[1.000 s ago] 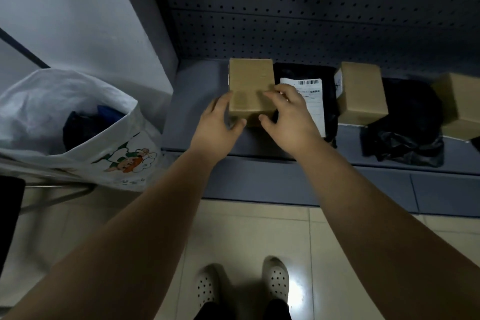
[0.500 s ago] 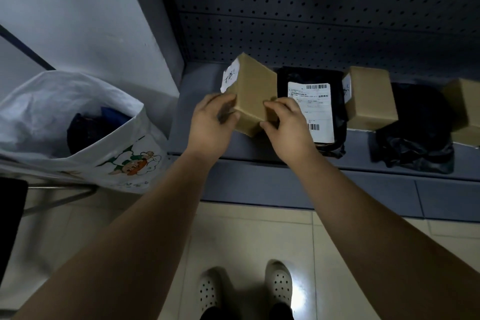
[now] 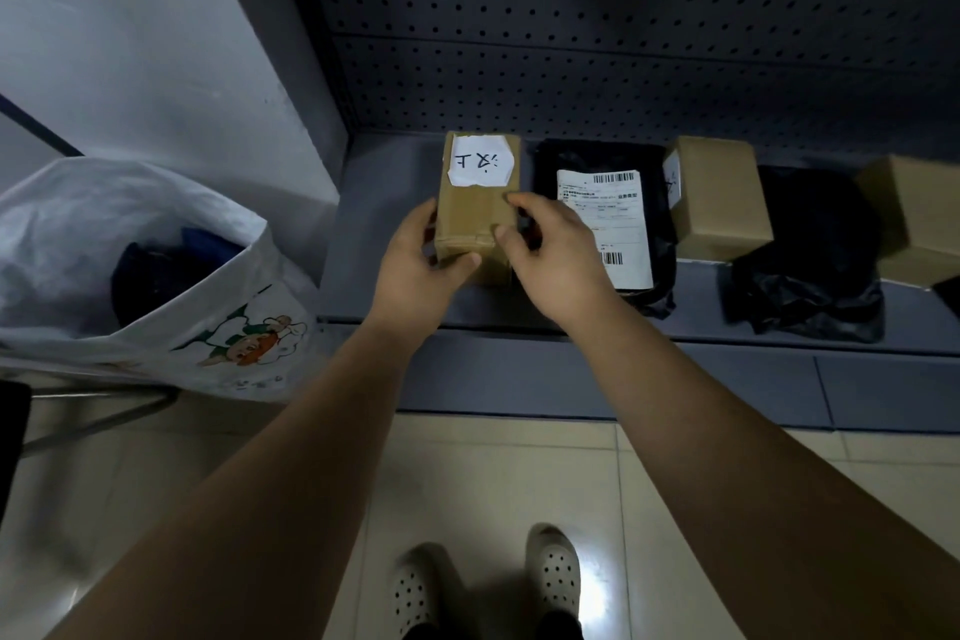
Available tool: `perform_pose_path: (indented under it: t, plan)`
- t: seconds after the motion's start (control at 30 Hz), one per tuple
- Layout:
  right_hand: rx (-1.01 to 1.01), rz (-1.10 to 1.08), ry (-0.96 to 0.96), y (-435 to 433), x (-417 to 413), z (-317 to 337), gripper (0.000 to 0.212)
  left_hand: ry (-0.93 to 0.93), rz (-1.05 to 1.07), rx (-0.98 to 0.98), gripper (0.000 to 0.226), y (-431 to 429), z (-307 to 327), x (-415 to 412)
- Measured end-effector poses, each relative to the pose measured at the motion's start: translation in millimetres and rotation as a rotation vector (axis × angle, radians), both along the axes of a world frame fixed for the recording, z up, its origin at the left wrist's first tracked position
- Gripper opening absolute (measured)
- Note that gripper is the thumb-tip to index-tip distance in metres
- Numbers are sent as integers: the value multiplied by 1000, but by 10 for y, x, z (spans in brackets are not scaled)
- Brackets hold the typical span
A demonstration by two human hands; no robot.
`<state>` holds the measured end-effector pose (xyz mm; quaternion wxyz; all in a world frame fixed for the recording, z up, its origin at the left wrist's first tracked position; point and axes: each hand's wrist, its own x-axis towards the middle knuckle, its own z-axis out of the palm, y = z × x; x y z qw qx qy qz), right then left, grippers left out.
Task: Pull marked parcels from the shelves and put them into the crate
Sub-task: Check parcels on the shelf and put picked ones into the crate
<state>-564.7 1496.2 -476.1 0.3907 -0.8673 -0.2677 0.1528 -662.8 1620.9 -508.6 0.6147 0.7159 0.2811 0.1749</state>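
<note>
Your left hand (image 3: 415,270) and right hand (image 3: 550,255) both clasp the taped cardboard box (image 3: 475,218), fingers curled round its sides, at the grey shelf's (image 3: 374,234) left end. Its handwritten white label (image 3: 480,160) faces up. A glossy black mailer (image 3: 550,166) sits just beside it on the right, then a second box (image 3: 719,203) and a crumpled black bag (image 3: 810,265). A white sack (image 3: 156,224) stands left of the shelf, pegboard (image 3: 571,42) behind, tiled floor (image 3: 493,483) below the shelf edge.

I see a brown box (image 3: 475,218) with a white label (image 3: 480,161) marked in black. The back wall (image 3: 623,42) is dark grey with dots. The white sack (image 3: 156,203) has a green-and-orange cartoon (image 3: 249,338).
</note>
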Motion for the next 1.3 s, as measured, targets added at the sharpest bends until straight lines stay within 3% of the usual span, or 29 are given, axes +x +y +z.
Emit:
perform_pose_path:
  t: [0.13, 0.23, 0.3, 0.43, 0.57, 0.7, 0.83, 1.0, 1.1, 1.17, 1.3]
  plan:
    - [45, -76, 152, 67, 6, -23, 38, 64, 27, 91, 58, 59, -17, -18]
    - [166, -170, 413, 62, 10, -77, 42, 30, -12, 278, 59, 117, 53, -5]
    - [167, -251, 477, 33, 56, -87, 40, 30, -86, 392, 57, 146, 73, -6]
    - [89, -333, 300, -99, 137, 27, 29, 63, -148, 411, 59, 170, 17, -50]
    - [102, -223, 270, -125, 115, 63, 23, 132, -109, 340, 53, 137, -47, -31]
    - [37, -145, 318, -127, 106, -51, 44, 150, -51, 302, 45, 86, -43, -24]
    - [53, -149, 321, -129, 93, -78, 50, 181, -53, 313, 45, 122, -12, -39]
    - [-5, -86, 282, -167, 60, -67, 73, 224, -169, 509, 52, 155, 55, -12]
    - [-24, -99, 230, -149, 102, -71, 65, 251, -260, 712, 63, 156, 56, -35]
    - [-51, -169, 103, -128, 148, -87, 53, 233, -233, 791, 58, 159, 65, -70]
    - [-24, -226, -67, -115, 95, -80, 27, 197, -128, 797, 50, 186, 136, -120]
